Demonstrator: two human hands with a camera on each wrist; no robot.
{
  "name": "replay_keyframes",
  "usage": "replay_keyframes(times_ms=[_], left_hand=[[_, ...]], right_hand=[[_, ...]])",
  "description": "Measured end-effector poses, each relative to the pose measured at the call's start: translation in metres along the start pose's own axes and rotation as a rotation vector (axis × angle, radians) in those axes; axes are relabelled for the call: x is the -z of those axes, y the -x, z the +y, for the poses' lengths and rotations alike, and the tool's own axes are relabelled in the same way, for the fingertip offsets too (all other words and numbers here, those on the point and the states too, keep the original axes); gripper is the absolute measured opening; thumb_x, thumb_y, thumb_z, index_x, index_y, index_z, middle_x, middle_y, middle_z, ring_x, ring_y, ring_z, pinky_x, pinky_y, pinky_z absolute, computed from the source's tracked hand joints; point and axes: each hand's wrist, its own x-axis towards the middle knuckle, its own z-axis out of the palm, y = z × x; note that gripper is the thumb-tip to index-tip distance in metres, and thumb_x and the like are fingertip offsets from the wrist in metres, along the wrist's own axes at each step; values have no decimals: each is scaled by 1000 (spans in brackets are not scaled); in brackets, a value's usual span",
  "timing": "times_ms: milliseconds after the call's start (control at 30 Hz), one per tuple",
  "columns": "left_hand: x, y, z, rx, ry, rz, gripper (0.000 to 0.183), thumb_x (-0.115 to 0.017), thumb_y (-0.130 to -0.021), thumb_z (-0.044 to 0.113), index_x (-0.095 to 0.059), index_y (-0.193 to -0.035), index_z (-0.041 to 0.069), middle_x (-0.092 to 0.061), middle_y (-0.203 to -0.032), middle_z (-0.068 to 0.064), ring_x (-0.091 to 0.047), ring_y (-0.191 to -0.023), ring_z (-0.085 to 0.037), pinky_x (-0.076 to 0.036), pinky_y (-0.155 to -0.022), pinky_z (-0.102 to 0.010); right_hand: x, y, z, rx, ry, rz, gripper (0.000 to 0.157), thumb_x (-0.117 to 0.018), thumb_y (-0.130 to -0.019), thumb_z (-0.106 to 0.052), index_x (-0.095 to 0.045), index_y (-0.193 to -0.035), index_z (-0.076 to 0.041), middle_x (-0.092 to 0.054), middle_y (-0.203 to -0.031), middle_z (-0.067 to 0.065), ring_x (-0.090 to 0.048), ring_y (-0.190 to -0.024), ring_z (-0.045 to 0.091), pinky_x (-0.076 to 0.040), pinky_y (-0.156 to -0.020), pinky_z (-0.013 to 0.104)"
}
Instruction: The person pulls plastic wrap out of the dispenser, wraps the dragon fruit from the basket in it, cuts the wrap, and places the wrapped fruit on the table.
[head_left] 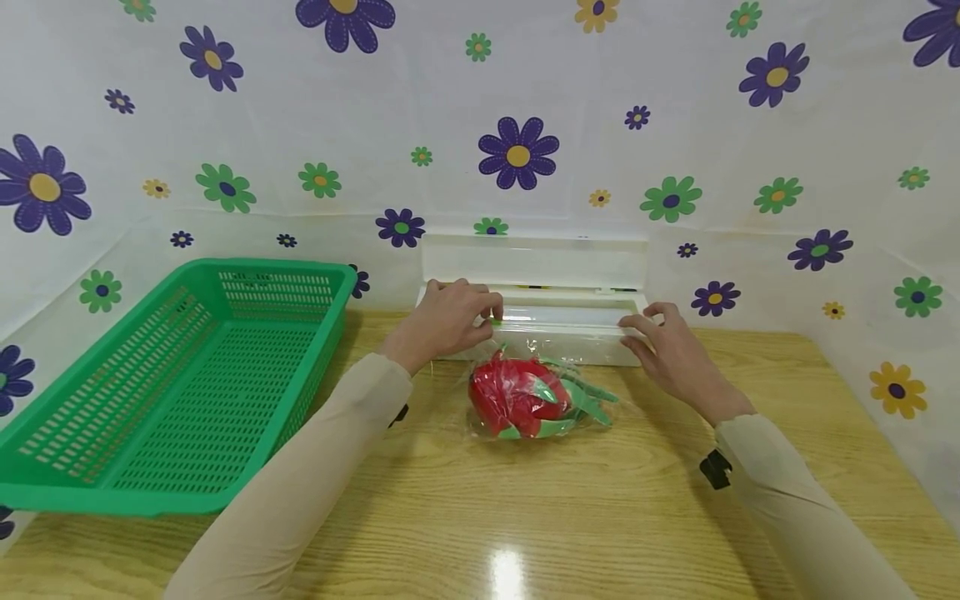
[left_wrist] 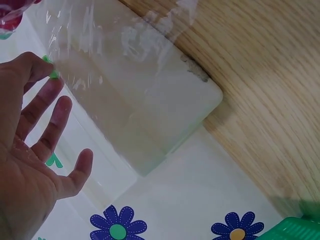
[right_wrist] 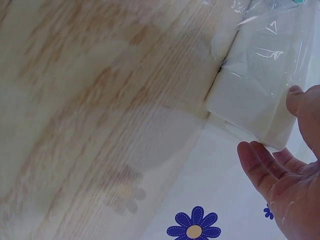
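A white cling film dispenser [head_left: 540, 348] stands against the back cloth with its lid [head_left: 536, 260] raised and a film roll [head_left: 555, 315] inside. At its front edge, my left hand [head_left: 453, 318] pinches a small green slider [left_wrist: 51, 68] between thumb and forefinger; the other fingers are spread. My right hand [head_left: 671, 354] holds the dispenser's right end, thumb on the front edge and fingers around the corner. Clear cling film [left_wrist: 145, 45] hangs over the front. Before the dispenser lies a red-and-green toy dragon fruit [head_left: 517, 392], covered in film.
A green plastic basket [head_left: 300, 379] with slotted sides stands on the left, beside my left forearm. The wood-grain table [head_left: 570, 517] runs back to a white cloth [head_left: 442, 92] printed with flowers, which also rises at both sides.
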Motion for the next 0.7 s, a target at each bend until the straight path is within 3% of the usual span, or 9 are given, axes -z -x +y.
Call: replay_keyframes(times_ms=[700], left_hand=[[-4, 7, 6, 11, -111, 54, 11, -62, -101, 25, -67, -110, 22, -72, -116, 0, -65, -109, -28, -49, -99, -62]], right_hand=[[-2, 1, 2, 14, -1, 23, 18, -65, -99, -6, -68, -117, -4, -54, -119, 37, -64, -78, 37, -59, -67, 48]])
